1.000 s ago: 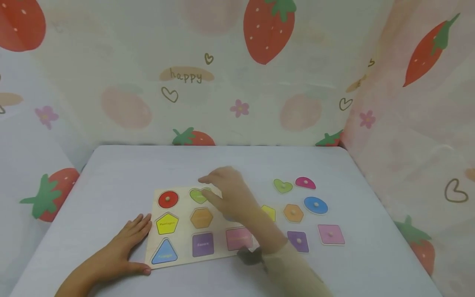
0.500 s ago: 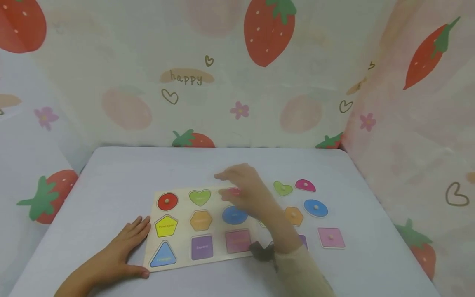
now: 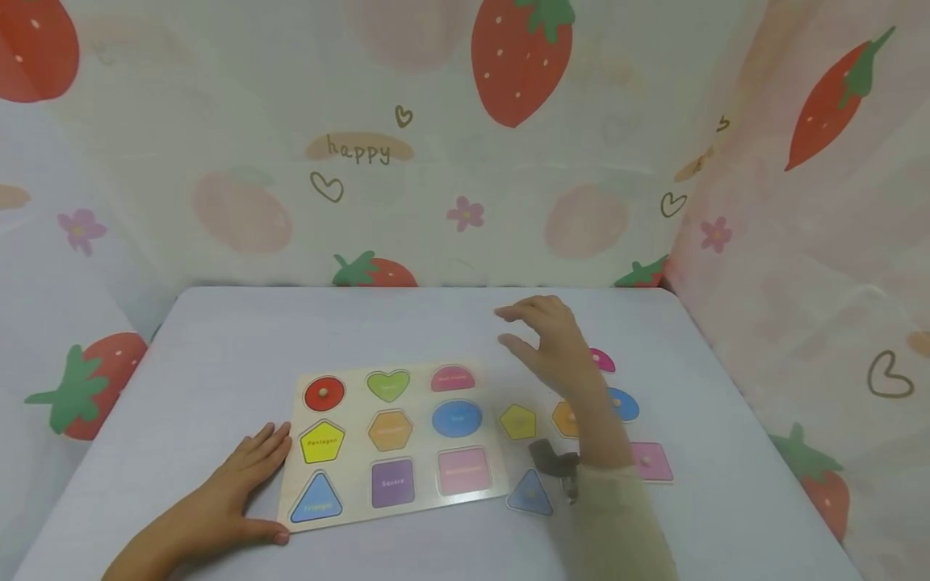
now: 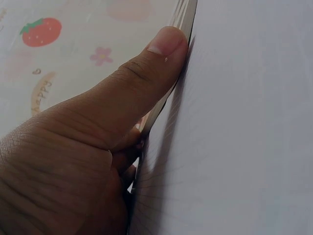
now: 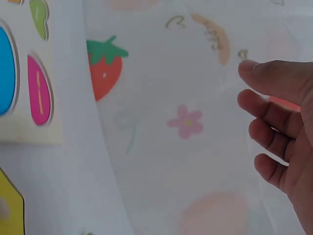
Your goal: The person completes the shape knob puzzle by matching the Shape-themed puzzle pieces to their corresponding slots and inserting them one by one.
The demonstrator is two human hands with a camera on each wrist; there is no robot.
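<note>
A wooden shape-puzzle board [image 3: 425, 452] lies on the white table, its red circle piece [image 3: 324, 394] seated at the far left corner. Printed shapes show in its other recesses. My left hand [image 3: 228, 496] rests at the board's left side, fingers extended along the edge; in the left wrist view its thumb [image 4: 146, 68] touches the board's edge. Right of the board, my right hand [image 3: 555, 347] hovers over the table with nothing in it, thumb and fingers apart and slightly bent. The green heart and purple square pieces are hidden behind that hand and arm.
Loose knobbed pieces lie right of the board: a yellow pentagon [image 3: 518, 422], blue triangle [image 3: 530, 494], orange hexagon [image 3: 563, 419], blue oval [image 3: 626, 405], magenta half circle [image 3: 601, 360] and pink rectangle [image 3: 655, 463]. A strawberry-print curtain [image 3: 465, 161] stands behind the table.
My right hand has moved right, from above the board's heart recess to beyond its right edge, uncovering the half-circle and oval recesses. My left hand stays at the board's left edge.
</note>
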